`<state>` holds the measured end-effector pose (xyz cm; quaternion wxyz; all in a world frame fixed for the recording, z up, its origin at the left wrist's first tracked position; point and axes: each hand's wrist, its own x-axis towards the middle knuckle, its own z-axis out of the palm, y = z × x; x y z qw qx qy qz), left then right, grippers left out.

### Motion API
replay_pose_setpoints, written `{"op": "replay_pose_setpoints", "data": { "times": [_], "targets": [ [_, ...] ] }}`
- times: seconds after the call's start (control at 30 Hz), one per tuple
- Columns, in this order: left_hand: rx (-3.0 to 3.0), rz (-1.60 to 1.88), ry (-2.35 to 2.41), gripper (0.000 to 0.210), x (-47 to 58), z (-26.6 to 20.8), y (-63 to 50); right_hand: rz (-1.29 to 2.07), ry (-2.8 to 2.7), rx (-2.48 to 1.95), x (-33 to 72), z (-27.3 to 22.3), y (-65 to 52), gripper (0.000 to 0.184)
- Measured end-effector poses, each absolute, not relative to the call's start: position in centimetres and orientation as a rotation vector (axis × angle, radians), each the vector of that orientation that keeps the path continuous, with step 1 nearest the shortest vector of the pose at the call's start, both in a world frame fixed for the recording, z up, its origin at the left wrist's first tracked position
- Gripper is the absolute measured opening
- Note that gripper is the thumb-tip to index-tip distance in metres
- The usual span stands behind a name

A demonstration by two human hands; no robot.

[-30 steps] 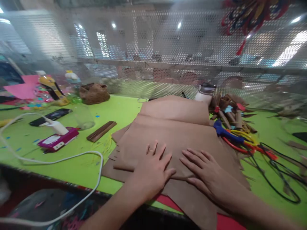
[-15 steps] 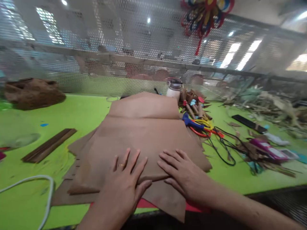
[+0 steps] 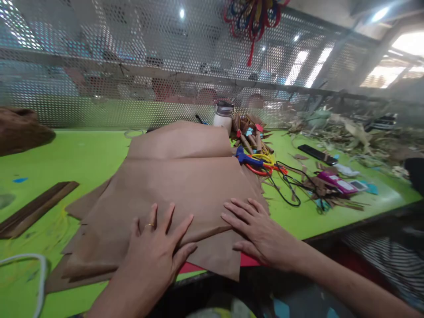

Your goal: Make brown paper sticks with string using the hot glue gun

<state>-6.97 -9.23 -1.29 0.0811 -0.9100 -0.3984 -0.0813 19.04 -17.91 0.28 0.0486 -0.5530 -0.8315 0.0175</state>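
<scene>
Brown paper sheets (image 3: 179, 181) lie stacked in front of me, with a crease running across the far part of the top sheet. My left hand (image 3: 155, 243) rests on the near left of the top sheet, fingers spread and a ring on one of them. On the near right edge of the same paper lies my right hand (image 3: 258, 229), palm down with its fingers stretched out. Neither hand grips anything. Under the stack's near edge a bit of red material (image 3: 249, 260) shows. A blue-handled tool (image 3: 247, 157) touches the right side of the stack.
Behind the paper stand a white jar (image 3: 222, 117) and rolled brown paper pieces (image 3: 250, 137). To the right are orange-and-yellow-handled scissors (image 3: 265, 162), a black phone (image 3: 317, 154) and a purple device (image 3: 336, 182). A folded brown strip (image 3: 39, 207) and a white cable (image 3: 42, 278) lie left.
The whole view has shifted, so the table's things appear farther left. My right hand sits slightly farther from the left one, and both still lie flat on the paper.
</scene>
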Motion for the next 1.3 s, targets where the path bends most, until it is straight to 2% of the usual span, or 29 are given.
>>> {"op": "replay_pose_setpoints", "data": {
  "times": [0.43, 0.73, 0.83, 0.97, 1.3],
  "targets": [
    [-2.697, -0.411, -1.077, 0.045, -7.2, -1.9, -9.3, 0.009, -2.508, -1.722, 18.9, 0.5, -19.2, 0.057],
    [-2.812, -0.457, -0.912, 0.061, -5.7, -1.4, -10.7, -0.028, -2.496, -1.76, 18.5, 0.0, -19.4, 0.054],
    [-2.878, -0.342, -0.992, 0.052, -4.7, -0.8, -11.7, -0.085, -2.488, -1.739, 18.6, -0.6, -19.5, 0.053],
    [-2.956, -0.225, -1.052, 0.055, -4.4, -0.2, -12.6, -0.181, -2.486, -1.692, 18.9, -1.8, -19.6, 0.054],
    [-3.048, -0.263, -1.093, 0.055, -5.2, 0.5, -13.6, -0.492, -2.431, -1.44, 20.8, -5.0, -19.7, 0.061]
  ]
}}
